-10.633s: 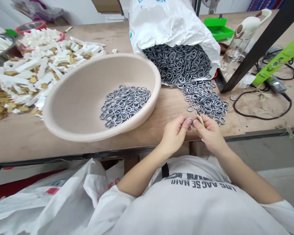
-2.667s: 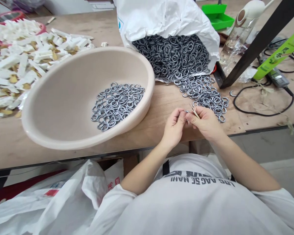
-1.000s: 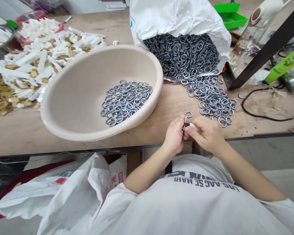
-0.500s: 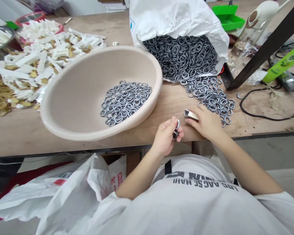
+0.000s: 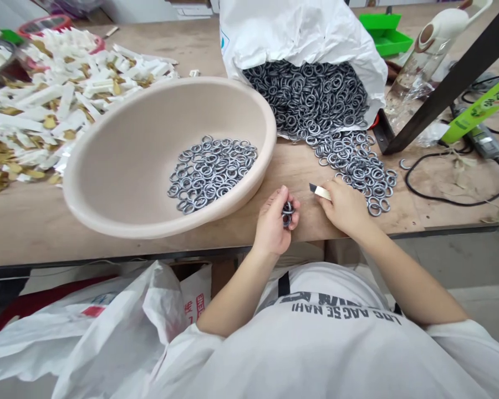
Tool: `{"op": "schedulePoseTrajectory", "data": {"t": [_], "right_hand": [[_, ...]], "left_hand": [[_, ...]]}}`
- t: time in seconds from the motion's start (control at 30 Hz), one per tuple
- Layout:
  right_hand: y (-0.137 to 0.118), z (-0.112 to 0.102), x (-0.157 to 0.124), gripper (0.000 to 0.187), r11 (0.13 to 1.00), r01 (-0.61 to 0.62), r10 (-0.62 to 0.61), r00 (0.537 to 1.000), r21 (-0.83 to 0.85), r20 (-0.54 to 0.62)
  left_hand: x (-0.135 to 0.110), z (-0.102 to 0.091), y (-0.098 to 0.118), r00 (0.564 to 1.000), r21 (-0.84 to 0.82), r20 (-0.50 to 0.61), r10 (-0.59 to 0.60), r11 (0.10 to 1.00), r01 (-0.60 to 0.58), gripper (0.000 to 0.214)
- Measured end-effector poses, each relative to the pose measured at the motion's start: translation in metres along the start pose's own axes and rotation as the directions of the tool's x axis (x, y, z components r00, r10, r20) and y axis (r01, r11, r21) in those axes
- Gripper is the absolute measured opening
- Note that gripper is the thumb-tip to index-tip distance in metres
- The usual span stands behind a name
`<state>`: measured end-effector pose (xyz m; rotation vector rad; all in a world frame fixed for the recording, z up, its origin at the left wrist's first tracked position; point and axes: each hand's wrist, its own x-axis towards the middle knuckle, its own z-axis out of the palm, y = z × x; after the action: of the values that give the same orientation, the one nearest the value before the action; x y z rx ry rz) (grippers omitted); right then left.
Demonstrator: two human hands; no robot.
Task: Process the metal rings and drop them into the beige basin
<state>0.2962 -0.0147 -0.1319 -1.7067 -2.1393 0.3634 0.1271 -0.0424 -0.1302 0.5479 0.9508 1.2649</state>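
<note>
My left hand [image 5: 271,224] is curled palm-up near the table's front edge, with several grey rings [image 5: 288,212] held in its bent fingers. Just right of it, my right hand [image 5: 348,206] grips a small knife [image 5: 321,192] with a pale handle and a dark slanted blade that points left. The blade is apart from the rings in my left hand. Right behind my right hand lies a loose pile of grey rings [image 5: 349,158], spilling from a white sack [image 5: 303,33]. A large beige basin [image 5: 108,166] on the left holds more such rings [image 5: 214,172].
White and tan pieces [image 5: 70,100] are heaped at the far left. A dark metal post [image 5: 436,88] slants up on the right, near a clear bottle [image 5: 424,61], a black cable [image 5: 453,202] and a green tray [image 5: 385,36]. White bags [image 5: 120,327] hang below the table edge.
My left thumb has moved off the ring it pinched upright, and the rings now sit lower in the curled fingers. The knife's blade shows clear, without the ring seen beside it earlier.
</note>
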Motion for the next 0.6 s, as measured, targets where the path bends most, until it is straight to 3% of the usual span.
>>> {"op": "schedulePoseTrajectory", "data": {"t": [0.07, 0.13, 0.2, 0.27, 0.4, 0.5, 0.6], "right_hand": [[-0.005, -0.003, -0.002, 0.024, 0.922, -0.015, 0.018, 1.0, 0.386, -0.003], [-0.014, -0.006, -0.009, 0.031, 0.667, -0.083, 0.044, 0.996, 0.741, 0.071], [-0.024, -0.005, -0.019, 0.034, 0.428, -0.168, 0.065, 0.986, 0.888, 0.155], [-0.033, -0.002, -0.029, 0.033, 0.328, -0.188, 0.103, 0.981, 0.926, 0.163], [-0.036, 0.004, -0.037, 0.03, 0.314, -0.085, 0.104, 0.993, 0.946, 0.055], [-0.028, 0.002, -0.029, 0.029, 0.378, -0.031, 0.019, 0.999, 0.925, 0.025], [-0.017, -0.005, -0.023, 0.031, 0.51, 0.034, 0.022, 0.998, 0.86, -0.053]], "left_hand": [[-0.002, 0.001, -0.004, 0.997, 0.1, -0.021, 0.08, 0.992, -0.077, 0.04], [-0.005, 0.003, -0.009, 0.988, 0.2, 0.015, 0.154, 0.968, -0.154, 0.039], [-0.008, 0.007, -0.015, 0.977, 0.261, 0.08, 0.196, 0.942, -0.211, 0.041], [-0.01, 0.009, -0.019, 0.965, 0.302, 0.129, 0.23, 0.917, -0.259, 0.04], [-0.01, 0.009, -0.02, 0.945, 0.293, 0.211, 0.249, 0.907, -0.304, 0.045], [-0.012, 0.007, -0.018, 0.947, 0.206, 0.299, 0.117, 0.961, -0.184, 0.047], [-0.015, 0.007, -0.016, 0.929, 0.133, 0.37, -0.014, 0.99, -0.038, 0.047]]}}
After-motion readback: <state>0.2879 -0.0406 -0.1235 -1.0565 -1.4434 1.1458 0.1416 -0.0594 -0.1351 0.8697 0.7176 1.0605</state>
